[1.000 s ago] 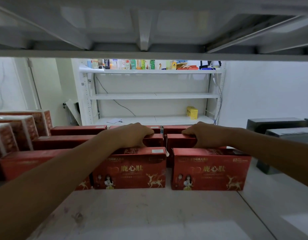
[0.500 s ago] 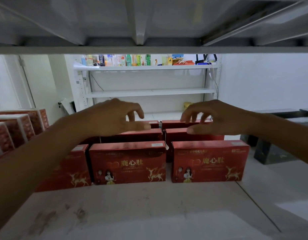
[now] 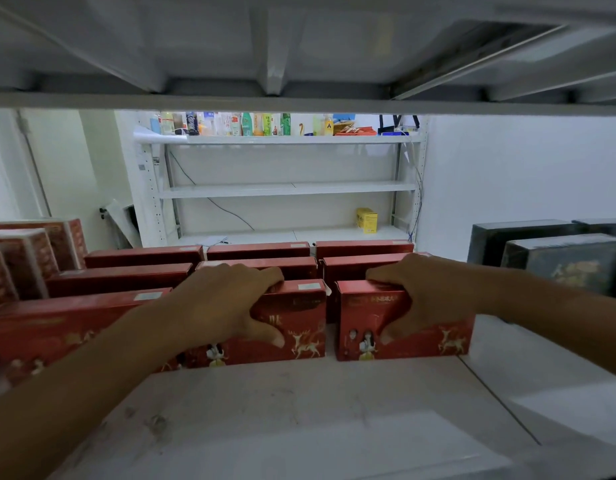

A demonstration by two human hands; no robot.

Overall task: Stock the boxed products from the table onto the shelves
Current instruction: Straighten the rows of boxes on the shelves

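On the shelf (image 3: pixel 299 410), the left hand (image 3: pixel 226 303) grips the middle box (image 3: pixel 303 323), the right hand (image 3: pixel 427 299) the right box (image 3: pixel 441 341).

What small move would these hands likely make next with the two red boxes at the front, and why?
Probably a short push back, snugging both against the row behind. The left hand grips the middle front box, the right hand the right front box; both already stand upright on the shelf.

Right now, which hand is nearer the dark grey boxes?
Right. The right hand grips the front red box just left of the dark grey boxes; the left hand grips the neighbouring red box, farther left.
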